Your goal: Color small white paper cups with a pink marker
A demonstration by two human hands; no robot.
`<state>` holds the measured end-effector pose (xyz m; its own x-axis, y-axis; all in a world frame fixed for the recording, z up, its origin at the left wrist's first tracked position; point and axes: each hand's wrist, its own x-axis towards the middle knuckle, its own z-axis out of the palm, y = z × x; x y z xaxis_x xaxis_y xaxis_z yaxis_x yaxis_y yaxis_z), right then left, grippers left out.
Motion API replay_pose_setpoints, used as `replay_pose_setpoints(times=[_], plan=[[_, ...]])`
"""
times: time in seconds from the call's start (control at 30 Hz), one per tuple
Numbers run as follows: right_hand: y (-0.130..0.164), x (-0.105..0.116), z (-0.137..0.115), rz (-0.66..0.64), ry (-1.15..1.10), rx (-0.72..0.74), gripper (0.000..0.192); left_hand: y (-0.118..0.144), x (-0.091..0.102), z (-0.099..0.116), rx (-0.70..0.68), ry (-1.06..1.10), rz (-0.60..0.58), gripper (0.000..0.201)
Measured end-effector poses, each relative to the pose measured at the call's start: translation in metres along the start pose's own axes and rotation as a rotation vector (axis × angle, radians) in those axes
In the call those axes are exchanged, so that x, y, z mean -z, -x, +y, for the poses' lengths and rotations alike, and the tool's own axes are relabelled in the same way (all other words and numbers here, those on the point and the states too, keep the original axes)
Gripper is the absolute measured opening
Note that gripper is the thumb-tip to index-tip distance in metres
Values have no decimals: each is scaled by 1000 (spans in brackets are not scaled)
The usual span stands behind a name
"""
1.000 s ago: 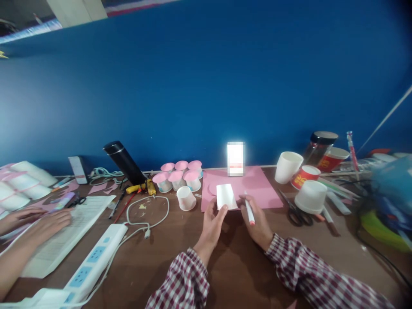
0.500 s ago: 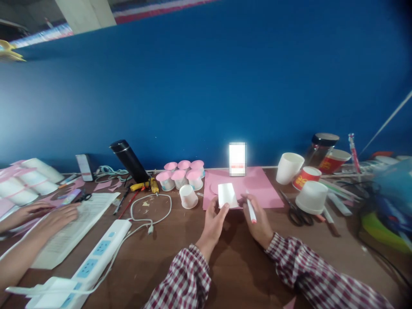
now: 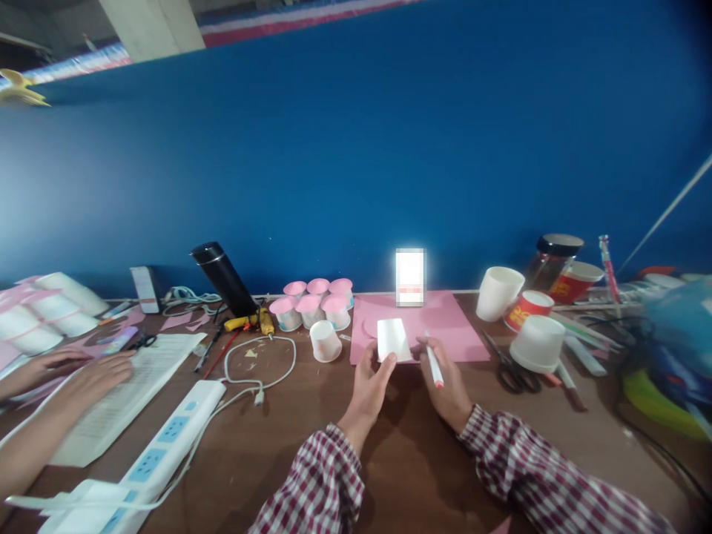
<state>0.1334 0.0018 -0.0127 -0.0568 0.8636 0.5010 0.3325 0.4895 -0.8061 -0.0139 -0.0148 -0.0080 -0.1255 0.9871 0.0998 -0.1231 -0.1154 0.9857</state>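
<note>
The left hand [image 3: 370, 382] pinches a small white cup [image 3: 392, 340] held upside down over the near edge of the pink paper [image 3: 445, 326], while the right hand [image 3: 448, 386], at its 3 o'clock, grips a white marker [image 3: 433, 365] whose tip sits just beside the cup; its visible side looks blank, so any marking seems yet to be done. At 10 o'clock stand pink-topped cups [image 3: 314, 302], perhaps finished ones, with a loose cup [image 3: 325, 342] nearer; scissors [image 3: 509, 367] and bigger cups [image 3: 537, 343] crowd 3 o'clock, and another person's hands [image 3: 83, 374] rest on papers at far 9 o'clock.
</note>
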Motion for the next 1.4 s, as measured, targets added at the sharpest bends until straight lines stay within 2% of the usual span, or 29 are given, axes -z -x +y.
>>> replay_pose_setpoints(times=[0.17,0.37,0.8,1.1,1.4], plan=[[1,-1,2,-12,-21,-11,23,1,-1,3,29,-16,3,41],[3,1,2,-8,-26,-6,24,1,-1,7,-14,-47,0,38],[2,0,2,-8,-61,-6,26,1,0,1,-21,-57,-4,37],[2,4,1,20,-1,-22,26,0,0,-2,-16,-79,30,38],[2,3,-1,10,-23,-19,25,2,0,6,-13,-103,1,37]])
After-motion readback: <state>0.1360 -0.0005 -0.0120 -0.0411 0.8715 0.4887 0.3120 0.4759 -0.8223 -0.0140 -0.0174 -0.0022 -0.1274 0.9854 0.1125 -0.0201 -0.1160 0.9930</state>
